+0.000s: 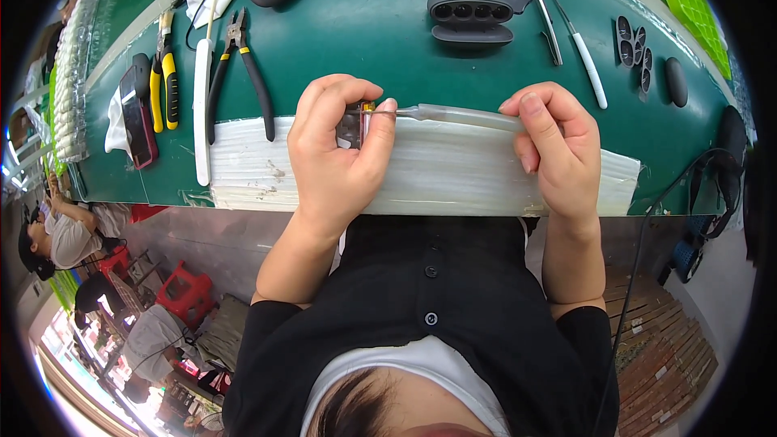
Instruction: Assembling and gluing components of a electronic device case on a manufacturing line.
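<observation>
My left hand (pixel 340 142) is closed around a small dark electronic part (pixel 350 128) with yellow and reddish bits at its top; the fingers hide much of it. Between the thumb and fingers of my right hand (pixel 558 142) is the handle of a slim screwdriver (pixel 465 116), translucent with a thin metal shaft. It lies almost level, its shaft reaching left across my left thumb to the part. The tip cannot be made out clearly. Both hands are above a white foam sheet (pixel 453 166) along the near edge of the green table (pixel 356 40).
To the left lie black-handled pliers (pixel 243 73), yellow-and-black cutters (pixel 168 85), a white stick-like tool (pixel 202 113) and a phone (pixel 137 117). Dark cases (pixel 471 12) stand at the back. A white-handled pointed tool (pixel 589 69) and lens-like pieces (pixel 635 48) lie right. Other people sit far left.
</observation>
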The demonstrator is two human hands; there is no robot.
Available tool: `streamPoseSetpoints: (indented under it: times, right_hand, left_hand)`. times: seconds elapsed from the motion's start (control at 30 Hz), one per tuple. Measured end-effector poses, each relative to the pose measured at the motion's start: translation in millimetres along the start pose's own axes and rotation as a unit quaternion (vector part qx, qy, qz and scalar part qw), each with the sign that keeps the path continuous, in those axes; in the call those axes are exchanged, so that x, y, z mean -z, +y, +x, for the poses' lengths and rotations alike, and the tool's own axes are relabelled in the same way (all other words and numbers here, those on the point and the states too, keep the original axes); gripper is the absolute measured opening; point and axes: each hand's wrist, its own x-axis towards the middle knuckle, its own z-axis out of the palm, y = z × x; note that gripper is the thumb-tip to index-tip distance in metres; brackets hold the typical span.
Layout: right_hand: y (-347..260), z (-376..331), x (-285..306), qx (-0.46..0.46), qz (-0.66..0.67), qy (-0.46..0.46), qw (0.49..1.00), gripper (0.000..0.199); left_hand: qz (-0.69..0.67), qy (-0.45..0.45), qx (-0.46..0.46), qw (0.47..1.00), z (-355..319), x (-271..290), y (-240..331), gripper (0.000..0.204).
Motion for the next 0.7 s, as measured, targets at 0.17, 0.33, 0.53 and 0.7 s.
streamPoseSetpoints:
  times: [0.17, 0.33, 0.53, 0.7]
  right_hand:
    - [0.2, -1.3, -3.2, 0.006, -0.005, -0.028, 1.000, 0.012]
    - [5.2, -5.9, -0.7, 0.059, 0.003, -0.046, 0.997, 0.007]
    - [10.8, -7.9, 0.2, 0.069, 0.002, -0.025, 0.997, 0.007]
    - [12.2, -7.1, 0.5, 0.073, -0.012, -0.011, 0.997, 0.007]
  left_hand:
    - [0.006, -0.010, -0.017, 1.000, -0.1, 1.3, -1.7, 0.012]
    - [0.001, 0.005, 0.001, 1.000, 0.8, 0.0, -1.3, 0.011]
    - [-0.024, 0.012, 0.006, 1.000, 0.1, 0.2, -3.7, 0.012]
    - [-0.013, 0.009, 0.018, 1.000, 1.2, -0.2, -0.8, 0.011]
